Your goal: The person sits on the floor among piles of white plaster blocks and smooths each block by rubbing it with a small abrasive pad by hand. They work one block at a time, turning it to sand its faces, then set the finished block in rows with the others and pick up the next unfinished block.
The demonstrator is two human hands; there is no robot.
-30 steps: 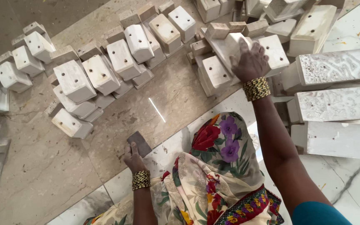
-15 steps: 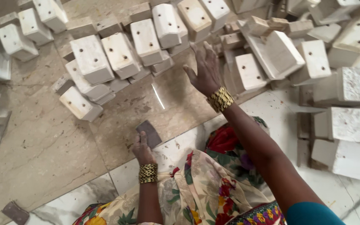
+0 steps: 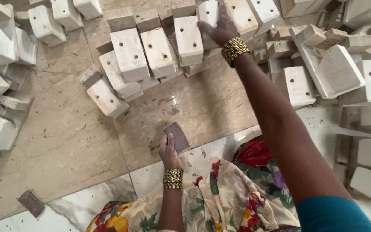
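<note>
Your left hand (image 3: 169,151) is closed around a small grey-brown sanding pad (image 3: 176,136), pinching its lower edge and resting it on the beige stone floor (image 3: 65,141) near the seam with the white marble slab (image 3: 108,197). Your right hand (image 3: 220,26) reaches to the floor's far edge, fingers curled over the side of a white wooden block (image 3: 208,15) with drilled holes, in the row of similar blocks. A second sanding pad (image 3: 30,203) lies apart, toward the near left corner.

White blocks (image 3: 129,53); beige marble floor (image 3: 65,141); grey-brown pad (image 3: 177,136); gold bangles (image 3: 234,49); floral cloth (image 3: 232,197).
</note>
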